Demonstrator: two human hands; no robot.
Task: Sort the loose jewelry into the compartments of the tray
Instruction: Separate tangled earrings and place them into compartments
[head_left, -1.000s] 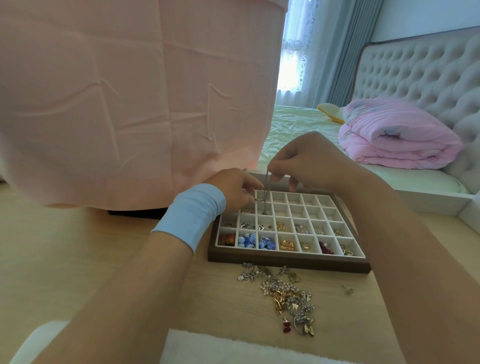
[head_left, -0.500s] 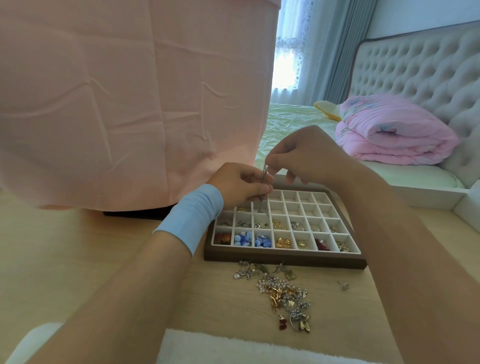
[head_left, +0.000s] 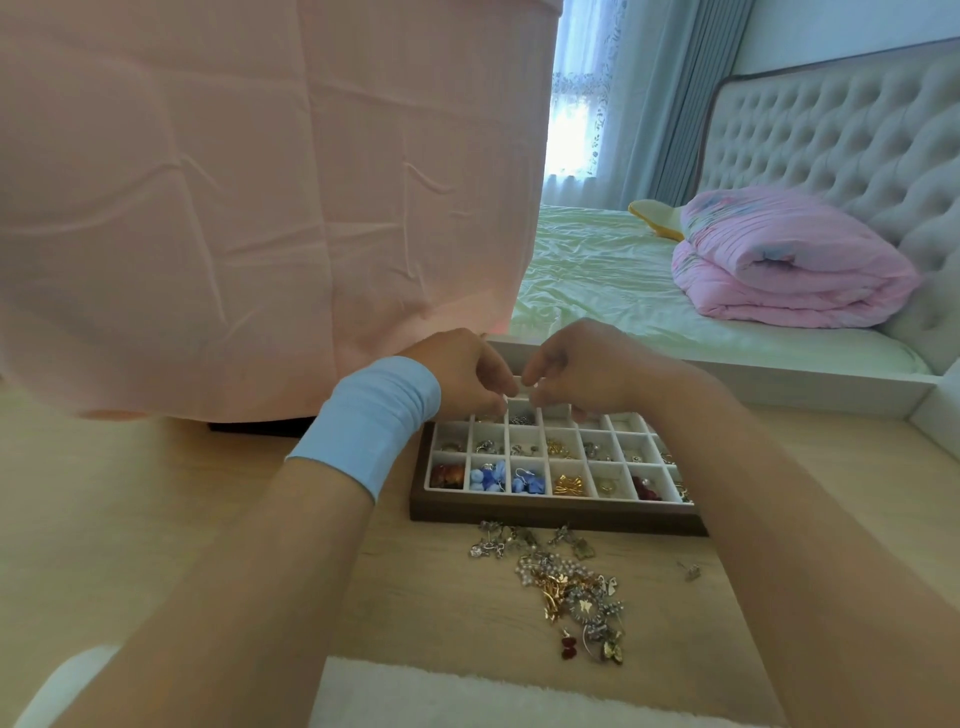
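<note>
Hands down at the back of the tray (head_left: 556, 521) now, centre of the frame: left hand (head_left: 460, 374) and right hand (head_left: 582, 369) knuckle to knuckle, fingers curled, tips all but meeting. Half a second ago held higher, with a thin silver chain hanging between them; no chain hanging in view now. Possibly still pinched at the tips, possibly let go: cannot tell for either hand. Silver piece (head_left: 521, 419) lying in the compartment right under the fingertips, likely that chain, gathered in. Judged so: one more item about placed, release not confirmed. Front rows already holding red, blue and gold pieces. Loose jewelry (head_left: 571, 592) heaped on the table (head_left: 156, 519) below the tray, lower centre, with one stray piece (head_left: 692, 571) off to its right. Plenty left to sort; next up, a fresh pick from that heap.
</note>
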